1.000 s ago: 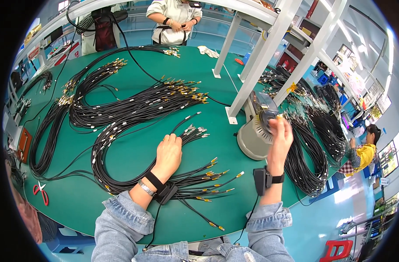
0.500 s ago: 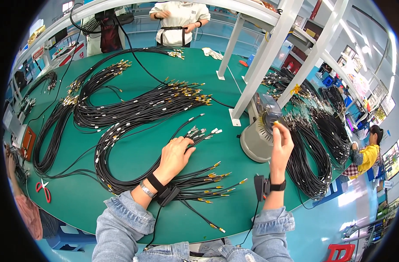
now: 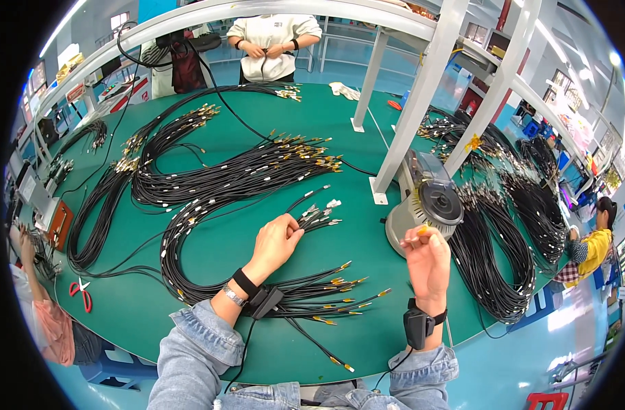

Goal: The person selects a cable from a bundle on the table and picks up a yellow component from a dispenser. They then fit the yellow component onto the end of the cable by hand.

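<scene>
My left hand (image 3: 275, 244) is closed over a bundle of black cables (image 3: 172, 256), close to their ends with clear and white tips (image 3: 319, 216). Its thumb and fingers meet, and the hand hides part of the bundle. My right hand (image 3: 429, 266) is raised in front of a grey round benchtop machine (image 3: 403, 222) with a black disc (image 3: 441, 202) on top. The right fingers are curled and pinched together. Something small and yellow (image 3: 422, 231) shows at their tips, too small to name. Yellow-tipped cable ends (image 3: 340, 280) fan out below my left hand.
More black cable bundles (image 3: 217, 179) lie across the green table (image 3: 353, 242), with others (image 3: 494, 263) at the right. White frame posts (image 3: 411, 102) stand behind the machine. Red-handled scissors (image 3: 82, 295) lie at the left. Other people (image 3: 275, 48) are around the table.
My right hand has drawn down from the machine toward me, uncovering its black disc, and its fingers have curled in. My left hand has closed further over the cables. The view has shifted slightly.
</scene>
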Tool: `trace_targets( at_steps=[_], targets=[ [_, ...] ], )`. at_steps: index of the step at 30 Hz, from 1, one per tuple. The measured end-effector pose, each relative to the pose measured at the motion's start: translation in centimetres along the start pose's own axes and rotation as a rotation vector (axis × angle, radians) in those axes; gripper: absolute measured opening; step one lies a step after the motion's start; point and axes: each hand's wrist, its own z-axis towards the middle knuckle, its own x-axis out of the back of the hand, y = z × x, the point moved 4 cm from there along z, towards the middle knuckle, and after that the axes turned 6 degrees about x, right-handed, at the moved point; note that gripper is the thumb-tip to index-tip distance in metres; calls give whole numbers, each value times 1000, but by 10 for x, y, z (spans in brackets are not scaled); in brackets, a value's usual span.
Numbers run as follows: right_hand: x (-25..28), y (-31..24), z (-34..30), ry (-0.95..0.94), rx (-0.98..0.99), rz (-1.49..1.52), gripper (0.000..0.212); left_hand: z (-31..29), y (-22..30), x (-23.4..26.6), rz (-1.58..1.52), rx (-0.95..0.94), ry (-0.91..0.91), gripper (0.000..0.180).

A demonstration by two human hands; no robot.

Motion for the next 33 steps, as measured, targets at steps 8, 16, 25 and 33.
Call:
trace_targets(
  at_steps=[8,16,25,33],
  targets=[
    [-18,0,-7,-126,-35,25,21,13,37,-2,-485,-50,-75,19],
    [-42,17,-24,-93,-193,-282,9,-18,98,12,-467,-292,-19,14],
    [-54,19,-36,-154,-105,-461,7,-69,116,30,-151,-572,251,20],
    [-57,22,-36,-77,-86,-450,8,-71,113,30,-123,-571,261,21]
  ],
)
